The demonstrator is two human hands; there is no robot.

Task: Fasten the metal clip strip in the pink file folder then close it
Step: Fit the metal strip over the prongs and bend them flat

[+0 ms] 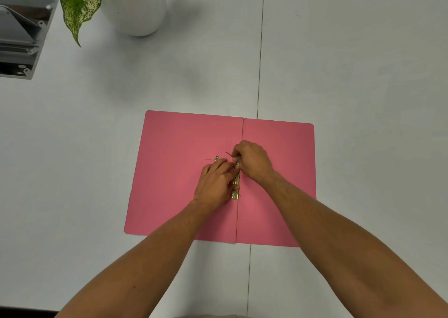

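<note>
Nearest, two bare forearms reach in from the bottom edge and meet over the middle of the pink file folder (174,184), which lies open and flat on the white table (351,75), straddling the seam between two tabletops. The left hand (214,182) rests on the left leaf with its fingers bent onto the metal clip strip (236,186), pressing it down beside the spine fold. The right hand (252,161) is curled over the strip's far end, its fingertips pinched on something small there — probably one thin prong, though what exactly it holds is hidden. A second thin prong and a small brass piece (217,158) lie just left of the hands on the left leaf.

The strip looks light, stiff and slightly slippery; its prongs look thin enough to bend easily, so they are best taken near the base and folded flat, not tugged. The folder is thin card, floppy at the leaves — for closing, I'd take the outer edge of one leaf.

Farther off stand a white plant pot (135,9) with a speckled leaf (77,7), and a grey cable box (21,36) sunk in the table.
</note>
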